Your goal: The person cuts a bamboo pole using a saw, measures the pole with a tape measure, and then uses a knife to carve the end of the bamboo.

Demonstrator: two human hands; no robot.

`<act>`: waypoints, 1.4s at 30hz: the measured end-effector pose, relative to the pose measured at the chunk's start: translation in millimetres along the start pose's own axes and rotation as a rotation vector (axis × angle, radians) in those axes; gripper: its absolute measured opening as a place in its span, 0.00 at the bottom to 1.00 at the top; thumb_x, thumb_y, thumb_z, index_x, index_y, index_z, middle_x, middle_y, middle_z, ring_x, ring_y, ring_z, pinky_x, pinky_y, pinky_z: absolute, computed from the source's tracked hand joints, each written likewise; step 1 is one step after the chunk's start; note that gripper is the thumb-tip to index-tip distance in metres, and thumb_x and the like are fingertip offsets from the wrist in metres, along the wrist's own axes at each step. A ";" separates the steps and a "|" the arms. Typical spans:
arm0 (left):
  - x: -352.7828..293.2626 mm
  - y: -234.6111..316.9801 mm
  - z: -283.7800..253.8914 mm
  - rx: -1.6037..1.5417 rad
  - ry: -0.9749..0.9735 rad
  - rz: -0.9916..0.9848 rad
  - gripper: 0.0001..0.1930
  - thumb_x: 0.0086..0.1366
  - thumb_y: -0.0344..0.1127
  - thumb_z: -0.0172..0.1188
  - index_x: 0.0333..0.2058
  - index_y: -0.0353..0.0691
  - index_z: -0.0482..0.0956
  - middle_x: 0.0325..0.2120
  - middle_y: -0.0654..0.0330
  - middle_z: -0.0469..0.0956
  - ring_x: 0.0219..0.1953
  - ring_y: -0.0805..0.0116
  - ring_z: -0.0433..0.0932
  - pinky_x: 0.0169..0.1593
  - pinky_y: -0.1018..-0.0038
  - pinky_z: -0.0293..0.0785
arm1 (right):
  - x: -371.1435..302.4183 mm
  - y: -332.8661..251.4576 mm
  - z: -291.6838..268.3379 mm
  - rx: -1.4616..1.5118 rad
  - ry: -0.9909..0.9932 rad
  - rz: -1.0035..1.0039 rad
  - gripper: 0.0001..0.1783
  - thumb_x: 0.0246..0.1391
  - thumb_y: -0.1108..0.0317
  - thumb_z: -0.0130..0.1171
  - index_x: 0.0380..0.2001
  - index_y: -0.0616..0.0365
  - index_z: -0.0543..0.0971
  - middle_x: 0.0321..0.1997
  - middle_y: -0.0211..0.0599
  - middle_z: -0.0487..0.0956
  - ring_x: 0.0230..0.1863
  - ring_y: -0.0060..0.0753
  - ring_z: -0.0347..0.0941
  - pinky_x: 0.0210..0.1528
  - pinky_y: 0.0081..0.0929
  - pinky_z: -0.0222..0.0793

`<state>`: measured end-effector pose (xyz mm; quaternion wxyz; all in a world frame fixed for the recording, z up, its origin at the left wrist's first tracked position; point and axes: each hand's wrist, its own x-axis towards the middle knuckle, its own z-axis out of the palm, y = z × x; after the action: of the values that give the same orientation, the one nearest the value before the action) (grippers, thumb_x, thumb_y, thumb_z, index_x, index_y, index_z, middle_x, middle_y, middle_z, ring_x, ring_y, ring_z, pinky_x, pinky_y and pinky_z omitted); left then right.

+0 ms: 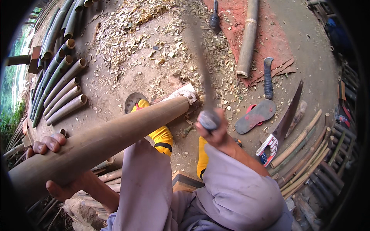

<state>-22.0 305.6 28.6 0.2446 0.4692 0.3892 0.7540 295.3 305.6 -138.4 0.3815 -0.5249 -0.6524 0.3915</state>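
A thick bamboo pole (104,136) slants across in front of me, its far end resting at a pale wooden block (185,91). Round the pole's near part, at the left, my left hand (54,165) is wrapped, fingers over the top and thumb below. My right hand (214,129) grips the dark round-ended handle of a machete (202,69). The blade points away from me, just right of the pole's far end, and is blurred by motion. Part of the left palm is hidden behind the pole.
Wood chips (131,34) litter the ground ahead. Cut bamboo lengths (63,92) lie at the left. On the right are a sandal (256,116), a handsaw (283,123), a black-wrapped handle (268,79) and thin poles (304,154). A bamboo pole (248,38) crosses a red cloth (277,46).
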 end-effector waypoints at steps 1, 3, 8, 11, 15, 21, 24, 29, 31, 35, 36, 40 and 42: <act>-2.9 -7.1 2.1 -0.025 -0.030 -0.008 0.40 0.47 0.52 0.59 0.54 0.33 0.59 0.39 0.52 0.65 0.38 0.59 0.67 0.45 0.63 0.63 | -4.9 28.9 9.4 -0.081 -0.039 0.043 0.24 0.50 0.58 0.63 0.39 0.64 0.67 0.24 0.45 0.77 0.27 0.46 0.79 0.25 0.32 0.74; -1.1 -6.2 2.4 -0.067 -0.075 0.007 0.40 0.47 0.52 0.59 0.54 0.33 0.59 0.39 0.52 0.66 0.38 0.60 0.67 0.45 0.63 0.63 | -0.8 60.9 12.0 -0.109 -0.287 0.439 0.26 0.51 0.55 0.62 0.38 0.68 0.67 0.26 0.55 0.78 0.30 0.52 0.79 0.26 0.39 0.73; 1.2 -7.0 -18.6 -0.122 -0.101 -0.015 0.41 0.42 0.50 0.64 0.53 0.34 0.59 0.38 0.55 0.66 0.38 0.62 0.68 0.46 0.65 0.63 | -0.5 18.8 -1.6 0.073 -0.193 0.361 0.25 0.51 0.55 0.62 0.38 0.67 0.68 0.27 0.53 0.79 0.33 0.50 0.79 0.30 0.36 0.73; 10.1 4.5 -32.8 -0.197 -0.232 -0.038 0.41 0.38 0.48 0.66 0.50 0.37 0.58 0.38 0.56 0.65 0.40 0.63 0.67 0.51 0.65 0.60 | 2.0 -14.2 -7.8 0.193 0.030 0.028 0.24 0.51 0.55 0.62 0.38 0.65 0.68 0.26 0.50 0.79 0.33 0.49 0.79 0.30 0.34 0.73; 9.8 -7.4 -25.7 -0.220 -0.324 -0.064 0.43 0.36 0.49 0.68 0.50 0.38 0.58 0.38 0.58 0.65 0.40 0.63 0.67 0.51 0.65 0.61 | -3.1 53.5 10.0 -0.065 -0.318 0.363 0.23 0.51 0.55 0.61 0.38 0.63 0.67 0.26 0.51 0.78 0.32 0.51 0.79 0.30 0.35 0.73; 12.2 1.0 -23.7 -0.199 -0.275 -0.019 0.45 0.36 0.49 0.70 0.51 0.36 0.58 0.38 0.57 0.64 0.38 0.63 0.66 0.45 0.64 0.62 | -3.1 6.0 -1.4 0.047 -0.210 0.262 0.22 0.52 0.53 0.59 0.36 0.63 0.69 0.26 0.48 0.78 0.30 0.46 0.79 0.27 0.33 0.72; 12.9 -2.4 -11.0 -0.042 -0.171 0.001 0.46 0.34 0.51 0.70 0.51 0.37 0.59 0.37 0.55 0.62 0.39 0.61 0.64 0.45 0.64 0.61 | -10.3 1.6 -2.8 0.213 -0.007 0.018 0.21 0.52 0.56 0.60 0.36 0.64 0.69 0.25 0.44 0.78 0.27 0.37 0.78 0.27 0.28 0.72; 10.4 0.4 16.0 0.085 0.187 -0.196 0.41 0.44 0.50 0.62 0.54 0.32 0.60 0.46 0.45 0.60 0.50 0.49 0.63 0.56 0.53 0.59 | -8.8 71.6 15.2 0.045 -0.304 0.517 0.24 0.52 0.53 0.59 0.39 0.65 0.69 0.28 0.48 0.79 0.30 0.43 0.79 0.30 0.34 0.73; 11.0 -3.6 16.8 0.089 0.280 -0.179 0.35 0.51 0.47 0.56 0.53 0.30 0.60 0.46 0.45 0.63 0.50 0.49 0.65 0.58 0.52 0.58 | -7.9 62.9 12.8 0.047 -0.306 0.526 0.24 0.52 0.53 0.59 0.39 0.64 0.69 0.28 0.48 0.79 0.31 0.45 0.79 0.32 0.36 0.73; 15.2 -6.4 -11.0 0.048 0.362 -0.098 0.29 0.53 0.44 0.55 0.49 0.30 0.62 0.39 0.49 0.66 0.44 0.56 0.67 0.55 0.58 0.61 | -9.0 20.1 10.3 0.074 -0.033 0.199 0.19 0.52 0.56 0.61 0.35 0.61 0.69 0.21 0.35 0.75 0.20 0.26 0.73 0.23 0.27 0.69; 12.2 -1.8 -18.5 0.010 0.327 -0.102 0.29 0.53 0.44 0.56 0.49 0.30 0.62 0.39 0.49 0.66 0.44 0.57 0.67 0.55 0.58 0.62 | -3.1 2.2 2.3 0.051 -0.036 0.143 0.19 0.50 0.58 0.63 0.35 0.61 0.69 0.23 0.36 0.75 0.23 0.26 0.73 0.25 0.26 0.69; 13.0 0.5 -11.6 -0.061 0.254 -0.083 0.29 0.51 0.42 0.56 0.49 0.32 0.62 0.38 0.50 0.65 0.44 0.58 0.67 0.55 0.58 0.61 | -3.3 2.1 3.5 -0.018 0.139 -0.206 0.22 0.50 0.56 0.63 0.39 0.62 0.69 0.21 0.41 0.75 0.25 0.41 0.78 0.25 0.30 0.73; 9.2 -1.3 -4.9 -0.041 0.259 -0.078 0.29 0.50 0.42 0.56 0.48 0.32 0.62 0.38 0.50 0.65 0.44 0.58 0.66 0.55 0.59 0.61 | -10.2 45.0 19.3 -0.041 -0.134 0.284 0.23 0.50 0.56 0.63 0.38 0.64 0.69 0.23 0.46 0.77 0.27 0.44 0.78 0.25 0.33 0.73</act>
<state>-30.4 311.4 31.0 0.2310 0.3476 0.4201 0.8058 296.7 299.8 -188.1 0.2674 -0.5922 -0.6034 0.4623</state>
